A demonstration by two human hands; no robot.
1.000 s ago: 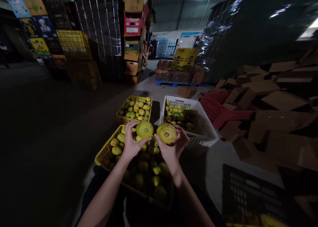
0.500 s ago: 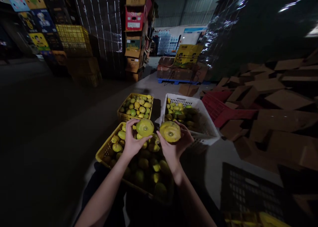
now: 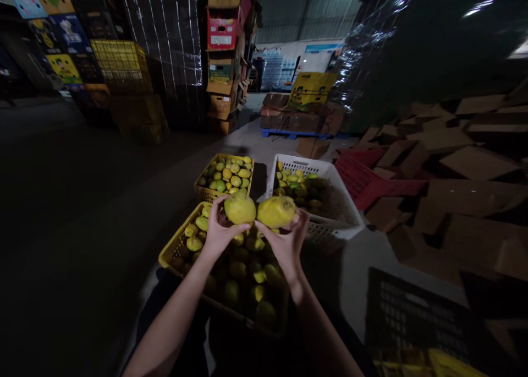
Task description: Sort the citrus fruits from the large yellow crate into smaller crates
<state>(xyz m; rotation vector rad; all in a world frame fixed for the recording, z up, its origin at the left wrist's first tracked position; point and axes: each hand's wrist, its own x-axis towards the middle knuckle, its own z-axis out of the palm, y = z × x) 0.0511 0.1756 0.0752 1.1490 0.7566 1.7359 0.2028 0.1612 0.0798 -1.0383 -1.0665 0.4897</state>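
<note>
My left hand point(image 3: 218, 231) grips a greenish-yellow lemon point(image 3: 240, 208) between thumb and fingers. Beside it, a yellower lemon point(image 3: 275, 211) is held in my right hand point(image 3: 289, 240), its stem end turned up and to the right. Both fruits are raised over the near yellow crate point(image 3: 170, 251), which is filled with lemons, many of them in shadow. Just beyond stands a smaller-looking yellow crate point(image 3: 203, 193) full of yellow and green lemons. To its right, a white crate point(image 3: 344, 201) has lemons gathered mostly toward its left and back.
Flattened cardboard point(image 3: 470, 206) is heaped on the right, against a red crate point(image 3: 363, 179). A dark crate point(image 3: 412, 311) lies at the lower right. Farther back are stacked cartons point(image 3: 220, 71), yellow crates point(image 3: 121, 66) and a blue pallet point(image 3: 292, 134) with boxes.
Both lemons have been turned in the fingers, so their ends no longer face me directly. My right hand has shifted slightly left and up, bringing the two fruits closer together.
</note>
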